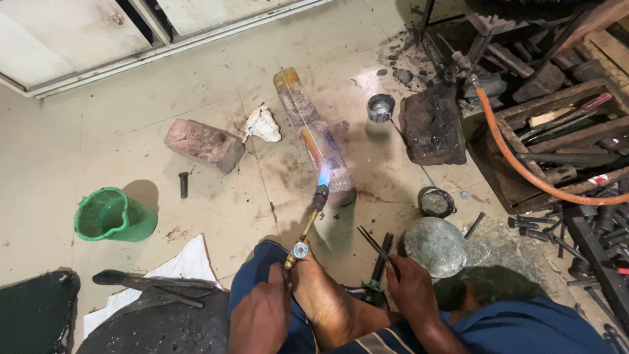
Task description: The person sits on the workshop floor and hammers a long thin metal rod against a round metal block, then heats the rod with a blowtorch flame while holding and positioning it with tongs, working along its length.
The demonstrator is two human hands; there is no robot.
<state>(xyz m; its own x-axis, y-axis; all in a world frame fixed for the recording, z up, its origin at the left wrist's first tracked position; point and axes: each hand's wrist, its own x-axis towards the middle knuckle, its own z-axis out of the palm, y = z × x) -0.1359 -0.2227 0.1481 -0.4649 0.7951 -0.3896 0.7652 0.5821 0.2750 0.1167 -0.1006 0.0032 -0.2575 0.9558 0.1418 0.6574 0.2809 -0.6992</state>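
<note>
Flame is the main worry I see from here. My left hand is wrapped around the torch, whose blue flame plays on the near end of a long metal bar lying on the floor. The bar shows rainbow heat tints along its length, so I judge it hot well beyond the flame. My bare foot lies just beside the torch handle and near the bar's end; a slip of the left hand could swing the flame toward it, or toward the white cloth near my knee. The orange hose runs past the wooden crate on the right, well apart from the flame, yet a kink or a snag there could jerk the torch.

My right hand is pinched shut on thin tongs, their tips pointing toward the bar but apart from it. Gripping the heated end badly could drop it onto the foot.

Containers, as far as I can tell:
1. Green bucket, tilted, on the left; I see nothing clear inside.
2. Small metal cup beyond the bar; its contents are too dark to tell.
3. Round tin near the tongs, dull inside; I cannot tell what it holds.
4. The crate, packed with rods and tools.

A domed metal bowl sits upside down just beside my right hand. A brick lies left of the bar.
</note>
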